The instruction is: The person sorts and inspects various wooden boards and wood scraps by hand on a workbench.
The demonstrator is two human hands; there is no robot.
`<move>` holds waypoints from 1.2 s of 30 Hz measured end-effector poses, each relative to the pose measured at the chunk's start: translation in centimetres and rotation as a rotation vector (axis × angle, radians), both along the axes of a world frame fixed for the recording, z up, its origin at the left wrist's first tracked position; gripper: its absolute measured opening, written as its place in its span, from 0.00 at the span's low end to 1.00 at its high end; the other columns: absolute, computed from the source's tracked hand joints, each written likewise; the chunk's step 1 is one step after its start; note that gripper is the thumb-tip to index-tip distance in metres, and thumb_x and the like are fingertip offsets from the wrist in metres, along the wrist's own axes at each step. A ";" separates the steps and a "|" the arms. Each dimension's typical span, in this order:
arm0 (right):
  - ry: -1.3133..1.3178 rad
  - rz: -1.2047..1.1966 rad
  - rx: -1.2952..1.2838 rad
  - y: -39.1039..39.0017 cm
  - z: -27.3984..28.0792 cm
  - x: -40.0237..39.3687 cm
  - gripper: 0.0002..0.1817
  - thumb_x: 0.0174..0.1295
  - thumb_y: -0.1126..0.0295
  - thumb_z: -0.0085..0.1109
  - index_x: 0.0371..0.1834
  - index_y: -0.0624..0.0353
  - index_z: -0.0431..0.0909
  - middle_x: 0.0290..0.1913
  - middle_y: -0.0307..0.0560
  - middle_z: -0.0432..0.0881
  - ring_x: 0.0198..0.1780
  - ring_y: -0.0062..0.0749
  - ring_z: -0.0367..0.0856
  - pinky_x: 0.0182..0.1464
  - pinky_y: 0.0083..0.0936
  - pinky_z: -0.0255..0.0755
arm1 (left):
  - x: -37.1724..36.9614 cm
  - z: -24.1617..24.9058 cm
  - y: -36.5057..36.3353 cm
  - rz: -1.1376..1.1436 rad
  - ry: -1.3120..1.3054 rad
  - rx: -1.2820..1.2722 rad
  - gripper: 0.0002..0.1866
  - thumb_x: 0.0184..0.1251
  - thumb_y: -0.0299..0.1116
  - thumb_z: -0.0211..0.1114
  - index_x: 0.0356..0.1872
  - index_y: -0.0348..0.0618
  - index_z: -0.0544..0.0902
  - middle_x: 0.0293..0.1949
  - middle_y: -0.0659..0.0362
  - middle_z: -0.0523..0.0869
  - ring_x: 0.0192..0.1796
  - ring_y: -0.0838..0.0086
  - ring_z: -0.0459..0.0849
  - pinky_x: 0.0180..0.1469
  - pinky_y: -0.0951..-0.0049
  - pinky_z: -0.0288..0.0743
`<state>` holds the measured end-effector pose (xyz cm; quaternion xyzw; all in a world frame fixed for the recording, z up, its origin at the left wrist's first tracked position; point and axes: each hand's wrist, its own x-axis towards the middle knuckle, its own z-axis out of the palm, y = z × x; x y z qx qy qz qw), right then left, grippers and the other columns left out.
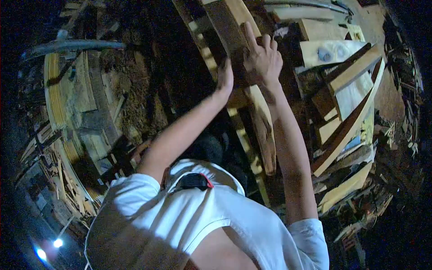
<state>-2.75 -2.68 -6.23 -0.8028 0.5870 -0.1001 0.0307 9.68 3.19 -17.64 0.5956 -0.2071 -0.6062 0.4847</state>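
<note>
A long wooden board (pixel 219 21) with a brown face and a paler edge runs up from between my hands to the top of the view. My right hand (pixel 263 58) rests on it, index finger stretched along the wood and the other fingers partly bent. Against the board's left side, my left hand (pixel 225 77) is seen edge-on, its fingers straight and pointing up; its palm is in shadow. Below my right hand lies a tapering wooden piece (pixel 263 126), pale at the top and brown lower down. Whether it joins the board is hidden in the dark.
Stacked planks and offcuts (pixel 335 51) lie at the right, with a long curved strip (pixel 351 123) across them. More curved boards (pixel 55 92) and a pale bluish tube-like thing (pixel 76 45) are at the left. A notched light strip (pixel 240 130) runs beneath the hands. Scraps litter the ground.
</note>
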 end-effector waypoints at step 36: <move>-0.133 -0.038 0.105 9.2 4.3 -3.9 0.44 0.54 0.64 0.61 0.76 0.32 0.52 0.46 0.51 0.72 0.45 0.45 0.71 0.42 0.37 0.68 | 2.7 -16.6 -5.8 0.074 -0.895 -0.028 0.29 0.79 0.46 0.39 0.73 0.39 0.54 0.72 0.47 0.60 0.72 0.56 0.62 0.71 0.59 0.60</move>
